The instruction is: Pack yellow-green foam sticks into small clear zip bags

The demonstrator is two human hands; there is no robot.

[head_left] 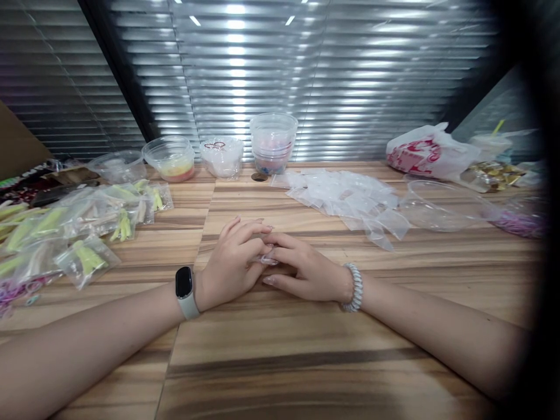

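Above the middle of the table, my two hands meet fingertip to fingertip. My left hand, with a smartwatch on its wrist, is closed on a small piece of clear plastic, which looks like a little bag. My right hand, with a coiled band at its wrist, has its fingers on the same plastic from the other side; its thumb sits a bit lower, apart. Fingers hide most of the plastic, and I cannot make out what is inside it. A pile of flat translucent bags lies beyond my right hand.
Small bags with yellow-green pieces are heaped at the left, near pink and purple bits. Along the back stand clear tubs and a stack of tubs. A white and red plastic bag and a clear lid are at the right.
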